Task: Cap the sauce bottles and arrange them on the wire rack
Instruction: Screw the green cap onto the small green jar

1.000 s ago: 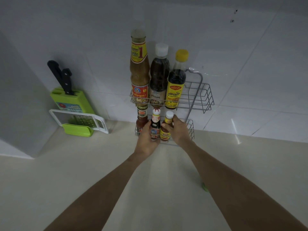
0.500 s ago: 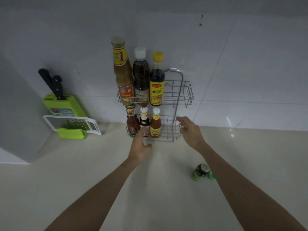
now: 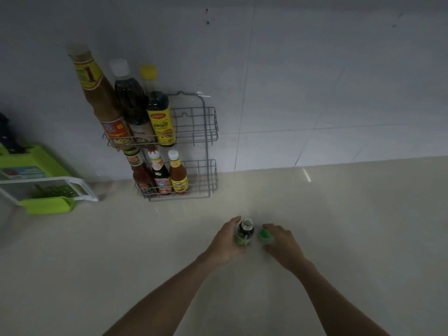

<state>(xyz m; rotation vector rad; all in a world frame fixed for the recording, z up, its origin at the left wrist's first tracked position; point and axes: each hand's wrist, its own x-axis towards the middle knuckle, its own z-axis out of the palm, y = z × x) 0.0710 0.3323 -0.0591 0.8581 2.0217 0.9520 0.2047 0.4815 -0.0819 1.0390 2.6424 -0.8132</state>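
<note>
step: cap last bottle | small dark bottle (image 3: 245,232) uncapped, on counter well in front of wire rack (image 3: 197,141) | left hand (image 3: 226,241) wraps it; right hand (image 3: 282,241) closing on green cap (image 3: 264,234) | advice: steady bottle upright; seat cap square; twist

Both hands at an uncapped bottle on the counter.
I see my left hand (image 3: 226,241) wrapped around the small green-labelled bottle (image 3: 244,232), my right hand (image 3: 282,243) touching the green cap (image 3: 264,235) just beside it; the wire rack (image 3: 206,141) holds six capped bottles.
</note>
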